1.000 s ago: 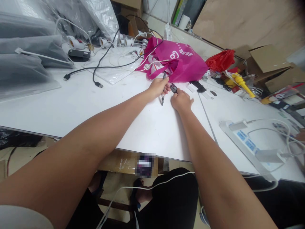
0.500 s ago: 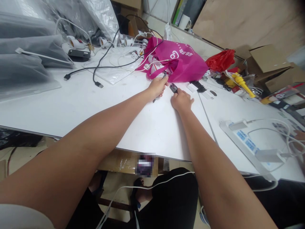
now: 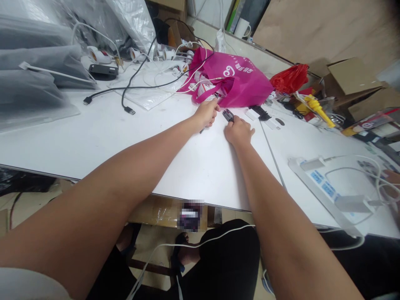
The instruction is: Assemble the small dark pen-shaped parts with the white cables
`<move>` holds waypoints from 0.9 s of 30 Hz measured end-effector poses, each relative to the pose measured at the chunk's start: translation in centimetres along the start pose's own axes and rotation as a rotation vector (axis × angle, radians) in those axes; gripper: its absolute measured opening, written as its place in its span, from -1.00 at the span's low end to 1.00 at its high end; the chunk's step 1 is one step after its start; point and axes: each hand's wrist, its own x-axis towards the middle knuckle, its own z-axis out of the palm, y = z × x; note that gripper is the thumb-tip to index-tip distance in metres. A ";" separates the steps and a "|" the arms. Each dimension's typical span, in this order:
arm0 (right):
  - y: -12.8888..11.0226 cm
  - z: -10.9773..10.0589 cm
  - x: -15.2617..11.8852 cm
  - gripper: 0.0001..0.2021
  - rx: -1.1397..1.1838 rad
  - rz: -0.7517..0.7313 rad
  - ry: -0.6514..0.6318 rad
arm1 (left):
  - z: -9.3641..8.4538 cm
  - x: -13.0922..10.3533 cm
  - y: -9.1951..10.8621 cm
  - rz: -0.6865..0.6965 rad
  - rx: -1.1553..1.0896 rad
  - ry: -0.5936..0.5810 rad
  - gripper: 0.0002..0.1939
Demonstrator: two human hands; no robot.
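Note:
Both my arms reach far across the white table (image 3: 103,133). My left hand (image 3: 206,114) is closed around a thin dark pen-like tool (image 3: 202,131) whose tip pokes out below the fist. My right hand (image 3: 239,131) rests on the table and pinches a small dark connector (image 3: 228,115) between its fingertips. The two hands sit a few centimetres apart, just in front of the open mouth of a magenta fabric bag (image 3: 240,81).
Black and white cables (image 3: 137,85) trail across the back left beside stacked grey plastic-wrapped packs (image 3: 34,79). A white power strip (image 3: 325,187) lies at right. A red plastic bag (image 3: 289,78), a yellow tool (image 3: 317,108), cardboard boxes (image 3: 353,79) and a mug (image 3: 242,28) crowd the far right.
My left hand turned the tool from upright and visible to tucked almost flat under the fist, and moved slightly toward the bag. My right hand barely shifted.

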 end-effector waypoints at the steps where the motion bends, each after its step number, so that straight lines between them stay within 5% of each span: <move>1: 0.0 0.0 0.0 -0.41 0.000 0.002 0.002 | 0.0 0.0 0.0 0.001 -0.002 0.000 -0.44; 27: -0.1 0.5 0.1 -0.46 0.008 0.023 0.118 | 0.1 0.1 -0.2 0.015 0.017 -0.006 -0.40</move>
